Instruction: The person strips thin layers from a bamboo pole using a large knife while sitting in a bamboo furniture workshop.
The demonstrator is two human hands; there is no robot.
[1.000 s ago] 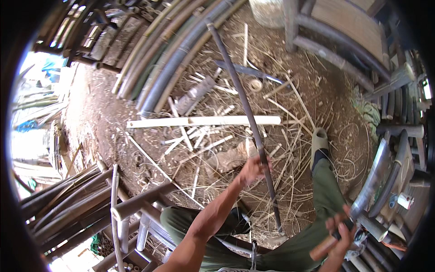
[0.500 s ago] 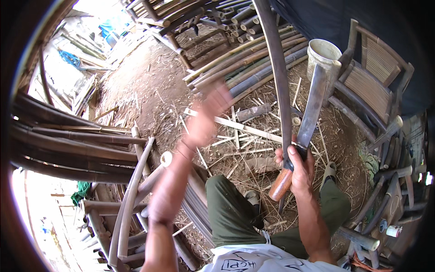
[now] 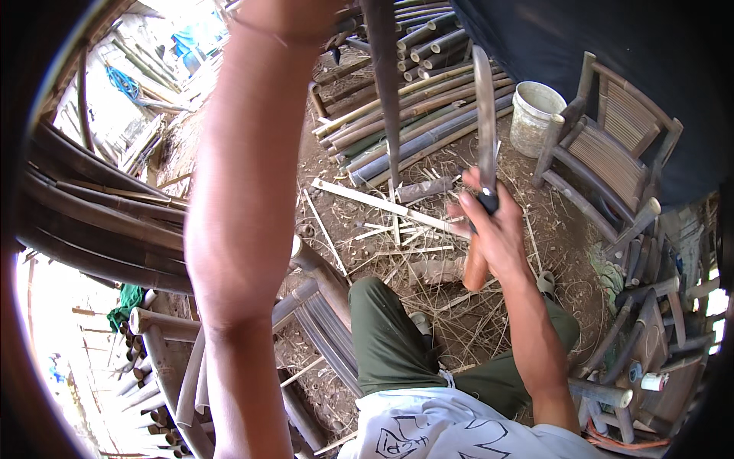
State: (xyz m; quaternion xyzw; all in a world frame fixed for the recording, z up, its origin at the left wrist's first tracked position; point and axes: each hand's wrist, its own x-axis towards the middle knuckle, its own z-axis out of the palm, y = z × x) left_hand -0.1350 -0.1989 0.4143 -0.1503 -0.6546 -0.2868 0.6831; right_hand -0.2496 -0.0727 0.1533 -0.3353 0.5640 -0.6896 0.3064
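Observation:
My right hand (image 3: 498, 229) is closed around the grip of a machete (image 3: 486, 115), its long blade pointing up and away from me. The brown wooden end of the handle juts out below my fist. My left arm reaches far forward and up, large and blurred. Only the wrist and lower part of my left hand (image 3: 294, 19) show at the top edge, with the fingers out of sight. Beside it hangs a long dark bamboo strip (image 3: 384, 84), its narrow end pointing down and apart from the machete. Whether my left hand holds the strip cannot be made out.
Pale splints (image 3: 390, 205) and shavings litter the dirt floor before my knees. Stacked bamboo poles (image 3: 428, 145) lie ahead. A whitish bucket (image 3: 535, 122) and a bamboo chair (image 3: 608, 153) stand at the right. Thick curved bamboo (image 3: 107, 229) crowds the left side.
My left arm has swung forward and up. The dark strip has moved left and upward, away from the machete. My right hand has moved up a little, turning the blade more upright.

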